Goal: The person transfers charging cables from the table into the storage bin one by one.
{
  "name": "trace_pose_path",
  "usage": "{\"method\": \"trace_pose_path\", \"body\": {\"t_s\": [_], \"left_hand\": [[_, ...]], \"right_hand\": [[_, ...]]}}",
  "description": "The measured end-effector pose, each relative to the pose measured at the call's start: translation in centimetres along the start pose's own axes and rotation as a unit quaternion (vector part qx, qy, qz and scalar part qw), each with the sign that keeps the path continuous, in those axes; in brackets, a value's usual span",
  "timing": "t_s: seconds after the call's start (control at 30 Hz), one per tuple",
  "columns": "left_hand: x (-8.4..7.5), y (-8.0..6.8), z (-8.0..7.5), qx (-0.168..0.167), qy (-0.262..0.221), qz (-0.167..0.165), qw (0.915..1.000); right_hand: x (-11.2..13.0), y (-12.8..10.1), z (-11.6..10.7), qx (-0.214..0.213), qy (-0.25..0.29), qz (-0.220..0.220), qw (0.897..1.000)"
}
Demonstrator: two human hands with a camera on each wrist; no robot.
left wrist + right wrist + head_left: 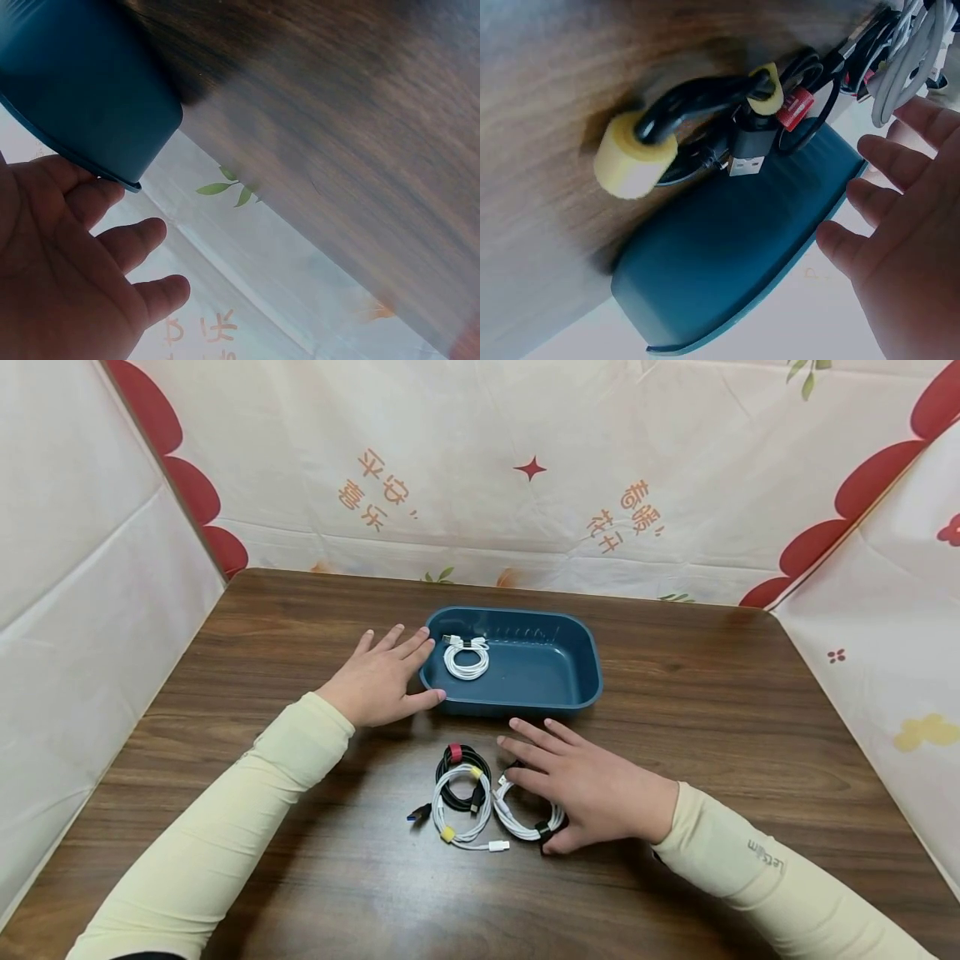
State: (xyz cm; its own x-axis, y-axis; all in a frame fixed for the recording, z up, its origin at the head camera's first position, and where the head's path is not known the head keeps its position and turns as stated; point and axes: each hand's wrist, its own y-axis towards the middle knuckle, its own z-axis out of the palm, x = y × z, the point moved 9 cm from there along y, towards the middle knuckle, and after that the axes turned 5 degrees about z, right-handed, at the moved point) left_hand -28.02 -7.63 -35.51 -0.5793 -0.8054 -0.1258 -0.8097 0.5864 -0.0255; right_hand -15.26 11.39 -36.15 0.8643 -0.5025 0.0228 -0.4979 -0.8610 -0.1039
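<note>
A blue plastic basin (517,703) stands on the table, with one coiled white cable (467,672) inside at its left end. My left hand (386,681) rests on the basin's left rim, its fingers spread. In front of the basin, my right hand (600,789) hovers with spread fingers over a white coil with a black strap (528,832), partly covering it. Left of it, a white coil with yellow straps (487,802) overlaps a black coil with a red strap (442,768). In the right wrist view, a black cable with yellow straps (694,101) lies close to the camera.
The brown wooden table (315,877) extends around the basin on all sides. A printed white cloth (480,460) hangs behind its far edge, and further cloths (67,568) hang at both sides.
</note>
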Motion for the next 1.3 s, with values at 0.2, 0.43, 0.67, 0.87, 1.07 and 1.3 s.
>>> {"method": "trace_pose_path", "body": {"t_s": [0.2,0.43,0.67,0.87,1.07,1.3], "left_hand": [[0.0,0.1,0.1,0.002,0.004,-0.001,1.0],[0.2,0.1,0.1,0.005,0.005,-0.004,1.0],[0.1,0.1,0.2,0.01,-0.004,-0.005,0.9999],[0.2,0.1,0.2,0.009,-0.003,-0.009,0.9999],[0.1,0.2,0.1,0.005,0.004,-0.006,1.0],[0.2,0.1,0.1,0.002,0.003,-0.006,1.0]], "right_hand": [[-0.2,0.2,-0.5,0.005,-0.006,-0.002,1.0],[-0.5,0.8,-1.4,0.005,-0.015,-0.002,1.0],[-0.6,1.4,-2.3,0.011,-0.029,-0.012,0.999],[-1.1,1.9,-3.2,0.015,-0.037,-0.007,0.999],[-2.0,2.0,-4.2,0.01,-0.029,0.007,1.0],[-3.5,2.3,-4.9,0.0,-0.034,0.014,0.999]]}}
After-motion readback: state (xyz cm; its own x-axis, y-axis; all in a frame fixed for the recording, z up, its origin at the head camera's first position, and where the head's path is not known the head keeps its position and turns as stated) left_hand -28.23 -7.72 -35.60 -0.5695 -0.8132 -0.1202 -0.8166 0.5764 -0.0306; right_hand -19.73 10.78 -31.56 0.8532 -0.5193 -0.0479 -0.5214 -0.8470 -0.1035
